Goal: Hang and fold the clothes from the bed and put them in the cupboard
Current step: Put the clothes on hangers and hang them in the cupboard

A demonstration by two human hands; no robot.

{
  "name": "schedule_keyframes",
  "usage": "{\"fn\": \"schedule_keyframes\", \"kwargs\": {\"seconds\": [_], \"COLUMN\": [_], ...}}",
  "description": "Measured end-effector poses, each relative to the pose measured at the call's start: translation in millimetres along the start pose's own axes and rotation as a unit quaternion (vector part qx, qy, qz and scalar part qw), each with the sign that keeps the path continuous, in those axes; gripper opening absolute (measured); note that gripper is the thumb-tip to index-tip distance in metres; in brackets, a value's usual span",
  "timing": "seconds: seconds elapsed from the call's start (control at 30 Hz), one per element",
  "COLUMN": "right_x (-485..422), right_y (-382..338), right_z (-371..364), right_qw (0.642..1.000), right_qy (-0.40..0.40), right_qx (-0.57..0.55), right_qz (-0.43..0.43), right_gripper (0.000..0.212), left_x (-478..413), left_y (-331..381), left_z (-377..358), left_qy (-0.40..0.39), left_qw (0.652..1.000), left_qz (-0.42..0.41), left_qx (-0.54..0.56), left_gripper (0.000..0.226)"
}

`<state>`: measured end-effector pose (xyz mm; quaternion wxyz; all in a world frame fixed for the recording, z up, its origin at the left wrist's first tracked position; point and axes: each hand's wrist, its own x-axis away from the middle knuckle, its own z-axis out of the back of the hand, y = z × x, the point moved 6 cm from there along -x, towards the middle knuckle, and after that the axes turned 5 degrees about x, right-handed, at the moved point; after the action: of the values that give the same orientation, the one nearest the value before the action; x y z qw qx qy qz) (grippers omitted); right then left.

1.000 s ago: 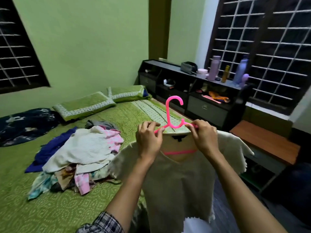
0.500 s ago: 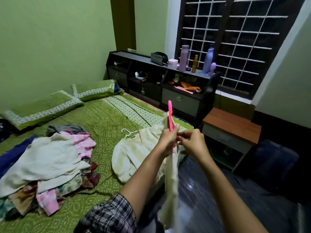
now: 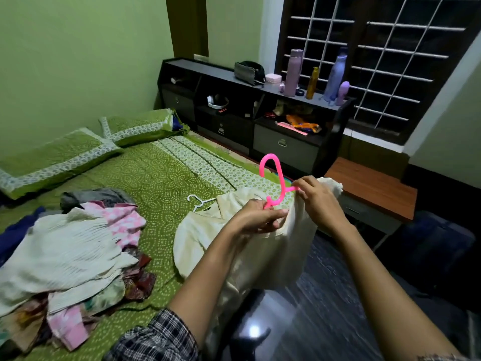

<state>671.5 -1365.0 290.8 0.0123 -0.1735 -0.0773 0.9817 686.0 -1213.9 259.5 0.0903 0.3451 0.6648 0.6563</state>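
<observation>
A cream top (image 3: 276, 254) hangs on a pink hanger (image 3: 273, 173), held up over the bed's right edge. My left hand (image 3: 257, 217) pinches the top's left shoulder at the hanger's arm. My right hand (image 3: 317, 201) grips the right shoulder and the hanger's other arm. Just behind, a second cream garment (image 3: 197, 230) lies on the green bed (image 3: 161, 183) with a white hanger (image 3: 199, 201) in its neck. A heap of mixed clothes (image 3: 70, 259) covers the bed's left side.
Two green pillows (image 3: 78, 147) lie at the head of the bed. A black shelf unit (image 3: 250, 115) with bottles and small items runs along the barred window. A brown-topped side table (image 3: 374, 186) stands right of the bed. Dark glossy floor lies below my arms.
The view has swung right. The cream top, held flat facing me a second ago, turned edge-on and now faces me again, lower and tilted, with both hands still at its shoulders.
</observation>
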Motion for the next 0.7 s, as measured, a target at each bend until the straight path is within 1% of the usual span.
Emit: {"fn": "schedule_keyframes", "kwargs": {"seconds": [0.07,0.13,0.2,0.23,0.3,0.37,0.43,0.5,0.6,0.7], "right_x": [-19,-37,-55,-64,-83,-99,-118,-136,-169,-201], "right_y": [1,0,-2,-3,-6,-8,-9,-8,-4,1], "right_z": [-5,-13,-24,-31,-47,-70,-94,-118,-167,-218], "right_qw": [0.998,0.996,0.996,0.997,0.998,0.999,0.998,0.996,0.989,0.979], "right_qy": [0.002,-0.009,-0.017,-0.016,-0.013,-0.03,-0.055,-0.081,-0.141,-0.198], "right_qx": [0.057,0.083,0.086,0.08,0.06,0.027,-0.002,-0.034,-0.044,-0.045], "right_qz": [0.002,0.004,-0.001,-0.003,-0.004,-0.007,-0.005,-0.007,0.002,0.026], "right_gripper": [0.028,0.03,0.032,0.031,0.028,0.025,0.024,0.02,0.017,0.019], "left_x": [-13,-26,-40,-47,-63,-77,-94,-111,-144,-176], "left_y": [1,5,10,12,13,10,7,-2,-18,-30], "left_z": [7,16,30,40,64,87,109,127,154,178], "left_qy": [-0.014,-0.017,-0.006,0.007,0.046,0.086,0.125,0.159,0.2,0.23], "left_qw": [0.997,0.989,0.982,0.983,0.99,0.994,0.991,0.982,0.968,0.956], "left_qz": [0.03,0.051,0.059,0.051,0.015,-0.012,-0.036,-0.049,-0.048,-0.027], "left_qx": [0.076,0.137,0.177,0.177,0.131,0.059,-0.026,-0.085,-0.141,-0.182], "left_gripper": [0.013,0.009,0.017,0.02,0.024,0.024,0.024,0.025,0.027,0.028]}}
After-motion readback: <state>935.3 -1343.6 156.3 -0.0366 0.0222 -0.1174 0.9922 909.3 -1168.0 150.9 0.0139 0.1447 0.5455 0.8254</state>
